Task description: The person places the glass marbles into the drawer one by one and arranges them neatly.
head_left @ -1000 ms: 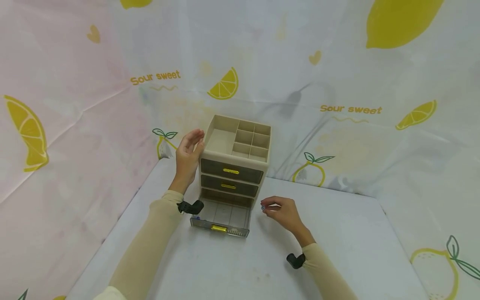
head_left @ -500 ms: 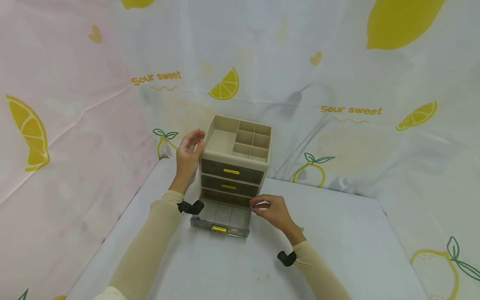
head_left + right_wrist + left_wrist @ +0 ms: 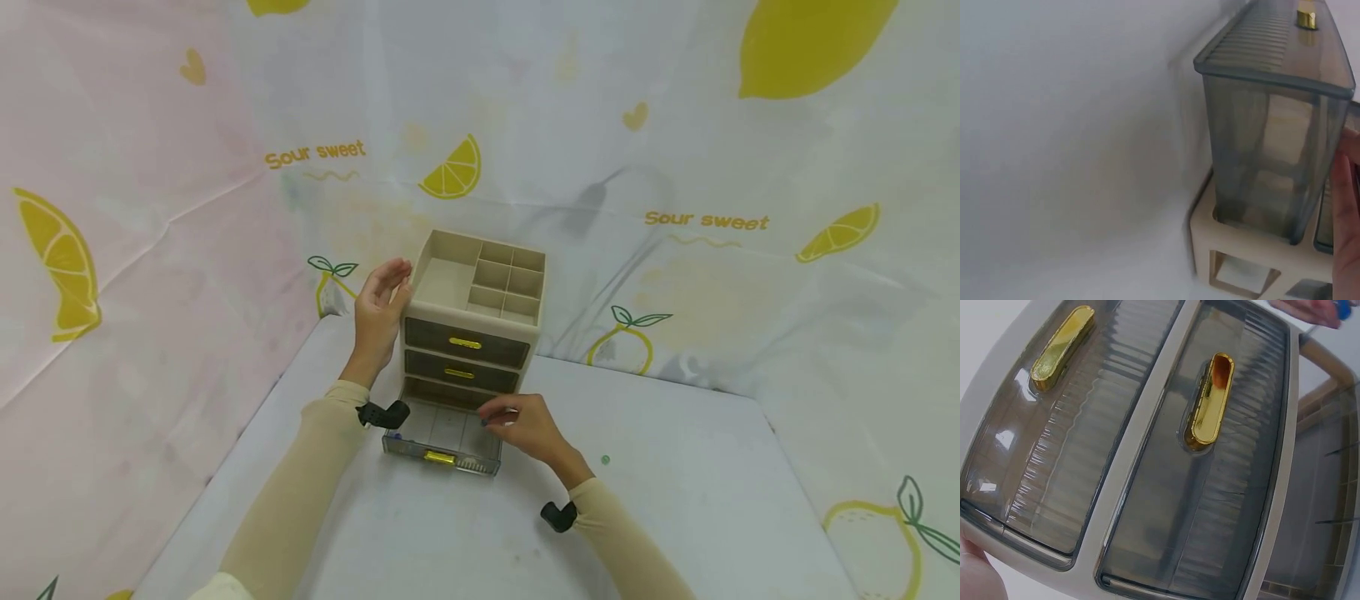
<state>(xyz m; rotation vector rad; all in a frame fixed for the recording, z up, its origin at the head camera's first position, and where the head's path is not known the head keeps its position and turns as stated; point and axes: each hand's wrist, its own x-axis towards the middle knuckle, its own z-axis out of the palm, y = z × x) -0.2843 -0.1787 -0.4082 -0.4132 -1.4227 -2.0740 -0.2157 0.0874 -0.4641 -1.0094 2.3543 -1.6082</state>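
Note:
A beige desktop organizer [image 3: 471, 315] with dark see-through drawers stands on the table, its bottom drawer [image 3: 438, 429] pulled out. My left hand [image 3: 378, 312] rests along the organizer's upper left side, fingers nearly straight. Over the right part of the pulled-out drawer, my right hand [image 3: 525, 425] pinches a small blue marble [image 3: 1343, 309] between thumb and fingertips. Small blue-purple round pieces [image 3: 397, 436] lie in the drawer's front left corner. In the right wrist view, the right fingers [image 3: 1346, 206] are beside the see-through drawer wall.
A small green marble [image 3: 605, 459] lies on the white table [image 3: 675, 517] to the right of my right hand. Above, the organizer has an open top tray [image 3: 442, 282] with several compartments. Two shut drawers with gold handles [image 3: 465, 342] sit over the lower one. Lemon-print cloth [image 3: 555, 167] hangs behind.
My right hand has moved left with the blue marble, from beside the organizer to over the open drawer. The green marble has come into sight behind it. The left hand stays put.

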